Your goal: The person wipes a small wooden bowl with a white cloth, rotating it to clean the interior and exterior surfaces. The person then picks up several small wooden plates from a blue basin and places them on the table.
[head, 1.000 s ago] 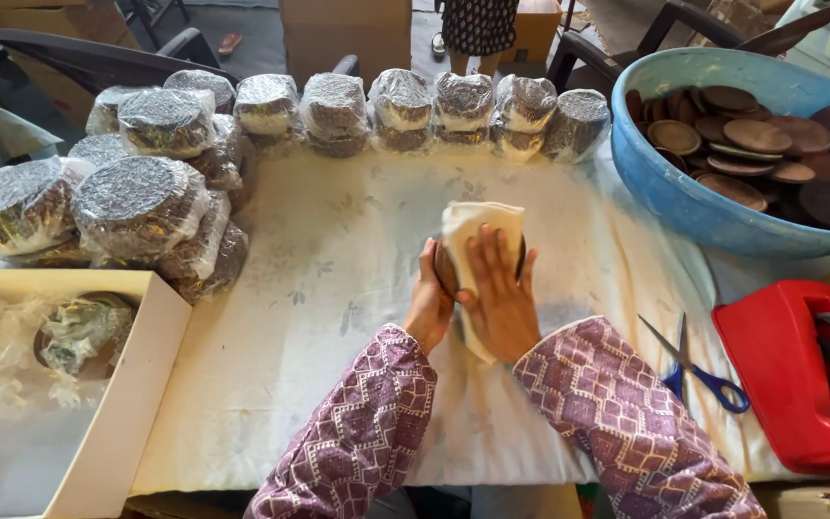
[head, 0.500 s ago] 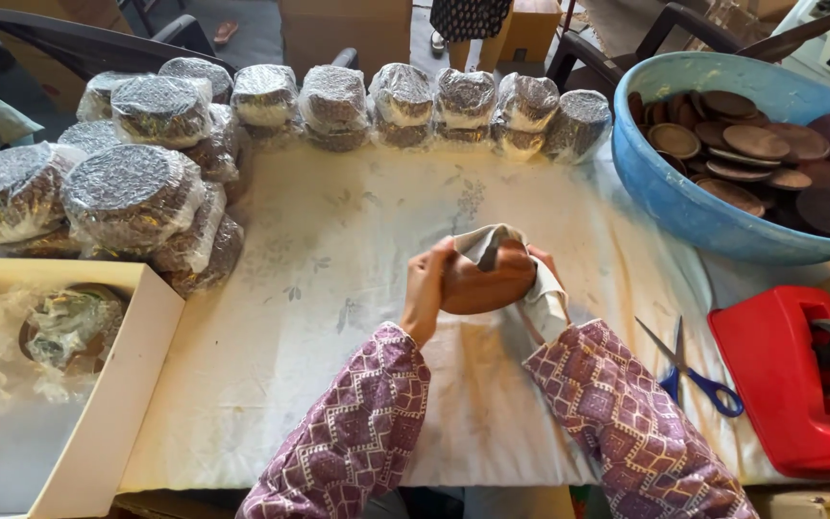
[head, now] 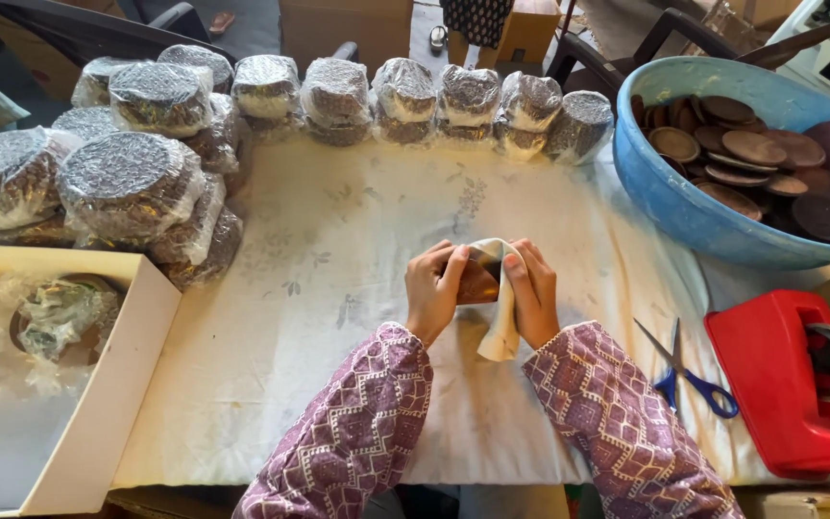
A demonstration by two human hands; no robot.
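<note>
My left hand [head: 431,288] and my right hand [head: 532,291] hold a small round brown wooden dish [head: 477,283] between them, above the middle of the white cloth-covered table [head: 319,317]. A pale cream cloth [head: 500,327] is draped over the dish's right side and hangs down under my right hand. My right fingers press the cloth against the dish. My left fingers curl round its left edge. Both sleeves are purple with a white pattern.
A blue basin [head: 684,207] of brown wooden dishes stands at the right. Plastic-wrapped stacks [head: 127,183] line the left side, and more wrapped stacks [head: 405,96] run along the back. An open white box [head: 98,404] sits left, blue-handled scissors [head: 689,375] and a red tape dispenser [head: 780,384] right.
The dish was covered by the cloth a second ago. My hands turned it over, and now it stands on edge with the cloth hanging off the right side.
</note>
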